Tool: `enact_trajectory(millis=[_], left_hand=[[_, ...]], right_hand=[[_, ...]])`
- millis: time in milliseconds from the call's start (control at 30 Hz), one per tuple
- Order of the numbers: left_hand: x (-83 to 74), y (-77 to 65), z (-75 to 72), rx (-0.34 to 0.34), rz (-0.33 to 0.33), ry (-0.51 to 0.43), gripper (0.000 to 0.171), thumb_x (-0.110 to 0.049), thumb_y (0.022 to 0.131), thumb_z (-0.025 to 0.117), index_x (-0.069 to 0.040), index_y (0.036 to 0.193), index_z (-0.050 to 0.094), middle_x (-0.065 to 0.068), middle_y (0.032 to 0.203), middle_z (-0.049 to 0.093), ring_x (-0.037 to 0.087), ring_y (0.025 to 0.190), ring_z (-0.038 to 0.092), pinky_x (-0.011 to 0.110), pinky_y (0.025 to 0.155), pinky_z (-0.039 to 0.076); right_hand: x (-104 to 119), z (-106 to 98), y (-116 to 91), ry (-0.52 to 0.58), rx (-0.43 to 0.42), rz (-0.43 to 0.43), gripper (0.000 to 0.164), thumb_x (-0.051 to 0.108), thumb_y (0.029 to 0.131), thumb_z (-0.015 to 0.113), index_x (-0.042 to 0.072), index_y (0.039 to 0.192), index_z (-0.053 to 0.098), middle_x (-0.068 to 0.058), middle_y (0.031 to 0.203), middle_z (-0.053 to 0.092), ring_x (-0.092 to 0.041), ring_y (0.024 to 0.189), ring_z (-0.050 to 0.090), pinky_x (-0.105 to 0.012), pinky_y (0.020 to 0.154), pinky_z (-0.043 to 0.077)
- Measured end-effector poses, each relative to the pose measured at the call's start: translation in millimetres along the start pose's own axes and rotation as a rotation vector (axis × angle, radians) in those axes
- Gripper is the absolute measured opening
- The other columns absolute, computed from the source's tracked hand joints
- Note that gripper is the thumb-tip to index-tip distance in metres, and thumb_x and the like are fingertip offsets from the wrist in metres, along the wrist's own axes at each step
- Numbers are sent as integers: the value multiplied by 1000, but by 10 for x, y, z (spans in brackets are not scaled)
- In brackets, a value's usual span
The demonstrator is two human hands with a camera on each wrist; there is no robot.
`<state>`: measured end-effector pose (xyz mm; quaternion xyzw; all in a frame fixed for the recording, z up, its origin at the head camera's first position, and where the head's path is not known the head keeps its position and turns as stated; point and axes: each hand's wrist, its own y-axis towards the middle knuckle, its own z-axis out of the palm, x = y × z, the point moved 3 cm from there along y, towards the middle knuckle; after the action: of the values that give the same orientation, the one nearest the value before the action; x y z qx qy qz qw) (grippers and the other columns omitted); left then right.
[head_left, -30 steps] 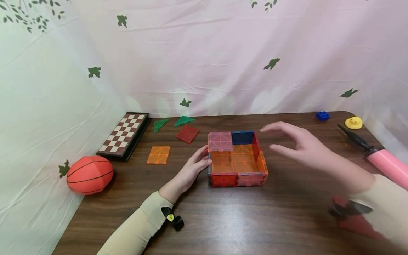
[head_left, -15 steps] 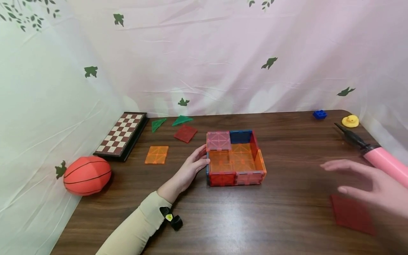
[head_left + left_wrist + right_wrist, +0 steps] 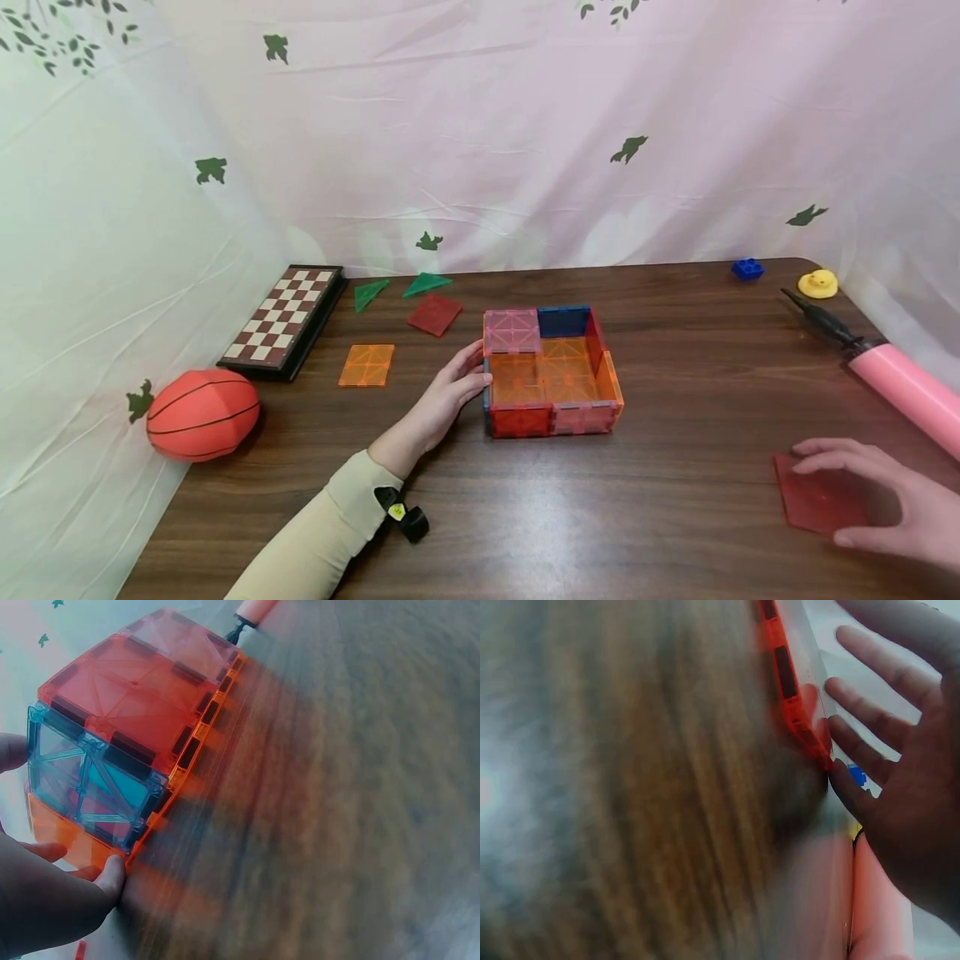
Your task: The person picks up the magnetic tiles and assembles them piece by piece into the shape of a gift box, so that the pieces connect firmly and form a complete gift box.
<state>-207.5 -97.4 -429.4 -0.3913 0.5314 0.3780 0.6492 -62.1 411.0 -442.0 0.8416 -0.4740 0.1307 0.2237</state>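
Note:
A low box of magnetic tiles [image 3: 521, 422] stands mid-table, with orange squares as its floor and red, pink, blue and orange walls. One pink tile [image 3: 512, 331] covers its back left quarter. My left hand [image 3: 441, 402] rests against the box's left side; the left wrist view shows the thumb [image 3: 112, 881] by the bottom corner of the blue wall [image 3: 90, 776]. At the front right, my right hand [image 3: 911, 504] hovers over a flat red square tile [image 3: 817, 500], thumb and fingers spread apart around it. Nothing is in that hand's grip.
Back left lie an orange square [image 3: 367, 365], a red square [image 3: 435, 315] and two green triangles [image 3: 427, 283]. A chessboard [image 3: 281, 321] and a red ball [image 3: 204, 415] sit at left. At right are a pink pump [image 3: 907, 392], yellow duck [image 3: 817, 283] and blue brick [image 3: 747, 268].
My right hand has moved from beside the box to the right and toward me, down over the red square tile. The left hand has stayed at the box.

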Motion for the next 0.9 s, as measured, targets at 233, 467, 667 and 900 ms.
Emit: enact_trajectory(millis=[233,467,667,900], left_hand=[[0,-7,1,2,-5,0,65,-9,101,53,-6,160,26,17,163,27,36,147,30,50,119,26],[6,2,-11,6,2,-2,66,-9,100,53,-6,160,26,18,163,27,36,147,29,50,118,26],[11,-4,-27,-2,-3,1,66,-9,100,53,-6,160,26,17,163,27,36,147,29,50,118,27],[3,0,-4,9,-6,4,66,-11,101,54,-7,160,26,16,164,26,35,147,30,49,118,27]], right_hand=[[-42,106,-68,-102,58,-1,87,25,46,101,29,125,66,23,134,43,16,122,22,-5,90,9],[31,82,46,-140,65,89,80,30,50,102,34,122,67,21,125,53,16,114,33,-10,80,34],[232,29,447,-76,58,87,72,30,62,99,37,125,66,17,128,56,13,115,39,-9,79,38],[582,-90,1095,41,35,-16,69,17,70,95,33,130,67,12,134,57,3,118,46,-16,83,45]])
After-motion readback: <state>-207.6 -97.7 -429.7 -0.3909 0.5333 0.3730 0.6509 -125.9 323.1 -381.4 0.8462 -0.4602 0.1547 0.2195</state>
